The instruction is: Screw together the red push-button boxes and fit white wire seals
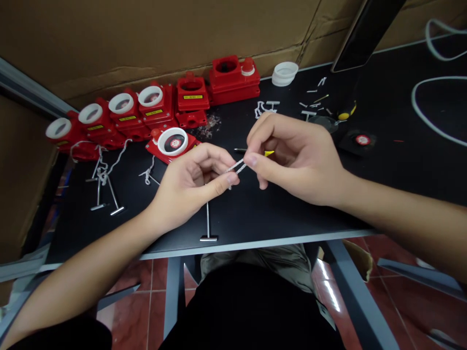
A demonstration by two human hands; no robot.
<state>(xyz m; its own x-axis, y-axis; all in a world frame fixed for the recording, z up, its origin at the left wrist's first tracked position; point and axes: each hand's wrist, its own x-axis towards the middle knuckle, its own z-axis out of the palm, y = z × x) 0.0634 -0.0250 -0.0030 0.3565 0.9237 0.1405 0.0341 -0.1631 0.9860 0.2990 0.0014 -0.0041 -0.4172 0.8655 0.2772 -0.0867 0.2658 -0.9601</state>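
A thin white cord (239,166) is pinched between my two hands over the black table. My left hand (197,182) grips it between thumb and fingers. My right hand (295,158) pinches the doubled end of the cord between thumb and forefinger. Below my left hand hangs or lies a small metal T-shaped bar (208,221); whether the cord joins it is hidden by the hand. Just behind my left hand lies a red housing with a white ring (172,141). Partly covered by my right hand are a thin dark tool tip (240,149) and a yellow piece (269,153).
Several red housings (156,109) line the cardboard wall at the back. More T-shaped bars with cord (104,182) lie at the left. White rings (285,74), small loose parts (317,99) and a yellow-and-black tool (346,113) lie back right. A dark post (365,36) stands behind.
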